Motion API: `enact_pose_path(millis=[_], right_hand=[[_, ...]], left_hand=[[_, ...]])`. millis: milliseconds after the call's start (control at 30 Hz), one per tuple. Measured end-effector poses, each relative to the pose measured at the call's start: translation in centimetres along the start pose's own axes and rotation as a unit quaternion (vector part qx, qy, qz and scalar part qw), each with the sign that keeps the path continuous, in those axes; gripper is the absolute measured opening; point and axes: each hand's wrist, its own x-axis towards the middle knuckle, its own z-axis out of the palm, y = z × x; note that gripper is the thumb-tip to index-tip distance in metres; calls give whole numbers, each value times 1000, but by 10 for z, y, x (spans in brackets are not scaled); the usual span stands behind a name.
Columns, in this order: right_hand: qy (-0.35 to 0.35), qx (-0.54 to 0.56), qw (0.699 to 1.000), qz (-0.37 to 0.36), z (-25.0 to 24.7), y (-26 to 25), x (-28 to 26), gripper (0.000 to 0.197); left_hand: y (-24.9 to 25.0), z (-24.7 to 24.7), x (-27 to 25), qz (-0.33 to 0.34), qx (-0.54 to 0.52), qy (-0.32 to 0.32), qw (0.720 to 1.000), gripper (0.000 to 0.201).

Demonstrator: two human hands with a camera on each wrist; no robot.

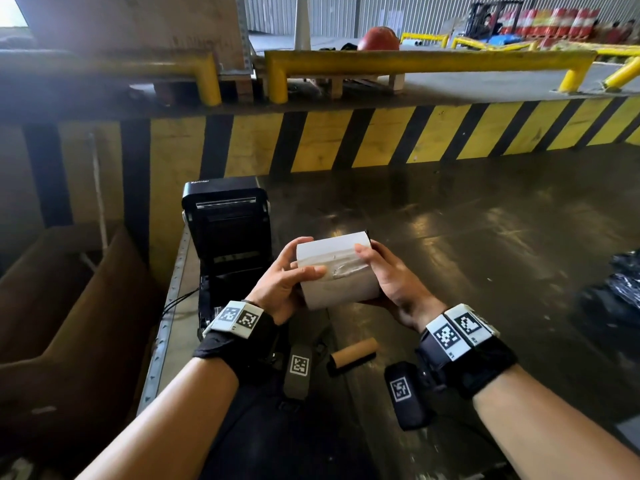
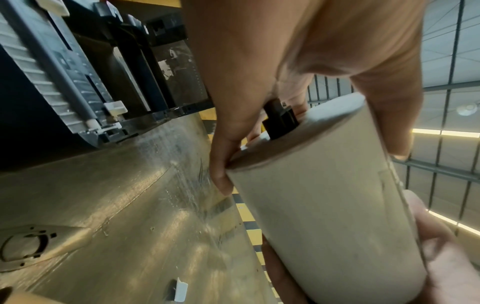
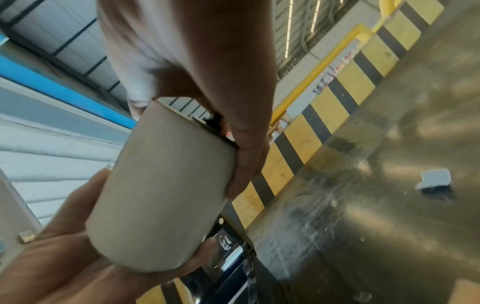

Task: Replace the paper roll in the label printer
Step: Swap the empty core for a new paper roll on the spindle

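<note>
A full white paper roll [image 1: 337,271] with a strip of clear tape on it is held above the metal table [image 1: 450,237], just right of the black label printer [image 1: 228,230], whose lid stands open. My left hand [image 1: 287,275] grips the roll's left end and my right hand [image 1: 384,275] grips its right end. In the left wrist view the paper roll [image 2: 324,216] has a black spindle [image 2: 279,120] sticking out of its core. The right wrist view shows the paper roll [image 3: 166,191] with fingers wrapped round both ends. An empty brown cardboard core [image 1: 353,353] lies on the table below the hands.
A yellow-and-black striped barrier [image 1: 381,136] runs behind the table. An open cardboard box [image 1: 69,323] sits left of the table. Black plastic bags [image 1: 620,292] lie at the right edge. A small white scrap [image 3: 433,179] lies on the table.
</note>
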Motion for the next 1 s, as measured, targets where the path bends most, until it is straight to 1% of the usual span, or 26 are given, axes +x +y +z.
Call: enact_pose_path(millis=[67, 167, 200, 233, 300, 333, 367, 433, 467, 500, 533, 567, 600, 666, 700, 866, 933, 1000], right_hand=[[25, 1, 999, -19, -6, 8, 7, 35], [32, 6, 999, -32, -19, 22, 13, 24], [33, 6, 999, -29, -25, 27, 15, 23], [32, 6, 999, -24, -31, 32, 18, 24], [35, 6, 999, 8, -45, 43, 25, 34], [43, 2, 999, 25, -50, 47, 28, 39], [49, -2, 998, 42, -56, 53, 31, 42], [53, 3, 996, 67, -69, 63, 36, 43], [51, 9, 995, 80, -74, 68, 39, 43], [48, 14, 995, 92, -79, 72, 41, 42], [43, 16, 994, 101, -84, 75, 44, 40], [37, 18, 993, 109, -88, 77, 46, 37], [32, 19, 992, 118, -91, 80, 49, 35], [26, 17, 991, 134, -97, 84, 55, 34], [23, 13, 990, 138, -99, 86, 57, 35], [-4, 11, 989, 148, -105, 91, 69, 31], [-18, 8, 989, 148, -107, 91, 72, 29], [-26, 15, 988, 152, -108, 91, 75, 25]], left_hand=[[-6, 3, 8, -11, -2, 11, 1000, 73], [-16, 10, 18, -26, 18, 30, 999, 83], [-20, 12, 20, -33, 27, 37, 998, 81], [-25, 13, 23, -39, 38, 45, 997, 75], [-39, 9, 30, -53, 64, 73, 994, 56], [-44, 4, 31, -63, 79, 94, 990, 47], [-52, 0, 33, -80, 101, 124, 984, 44], [-72, -11, 36, -117, 186, 181, 959, 43], [-83, -16, 36, -124, 268, 197, 935, 39], [-94, -23, 35, -124, 373, 198, 898, 34], [-105, -30, 34, -133, 468, 186, 853, 32], [-115, -34, 32, -149, 537, 171, 812, 35], [-123, -38, 31, -173, 572, 161, 786, 43], [-135, -43, 31, -207, 591, 163, 762, 54], [-139, -44, 32, -214, 599, 168, 753, 57], [-156, -43, 40, -233, 637, 183, 711, 57], [-158, -42, 46, -251, 631, 197, 707, 54], [-159, -43, 55, -278, 602, 220, 715, 50]])
